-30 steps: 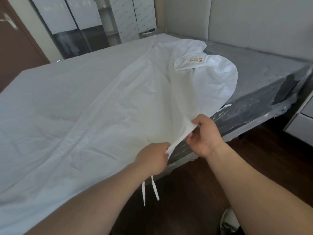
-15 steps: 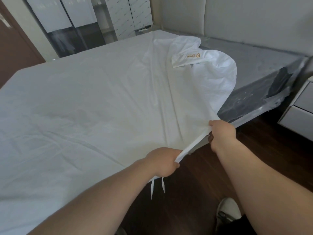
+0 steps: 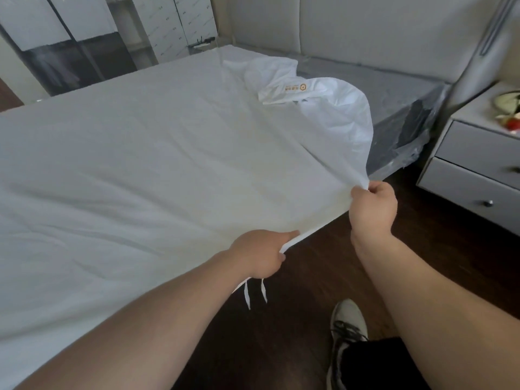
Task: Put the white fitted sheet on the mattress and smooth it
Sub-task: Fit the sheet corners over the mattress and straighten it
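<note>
Both my hands, left hand [image 3: 260, 253] and right hand [image 3: 371, 211], have spread apart along the white fitted sheet's [image 3: 168, 164] hem, each grip clenched on it, stretching it toward the bare mattress [image 3: 394, 88] corner.

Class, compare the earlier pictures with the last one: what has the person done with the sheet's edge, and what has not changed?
The right hand has slid along the edge of the sheet, away from the left hand and toward the headboard, pulling that edge straighter. Both hands have kept their grip on the edge, two ties still dangle below the left hand, and the far corner stays bunched, leaving the mattress bare there.
</note>
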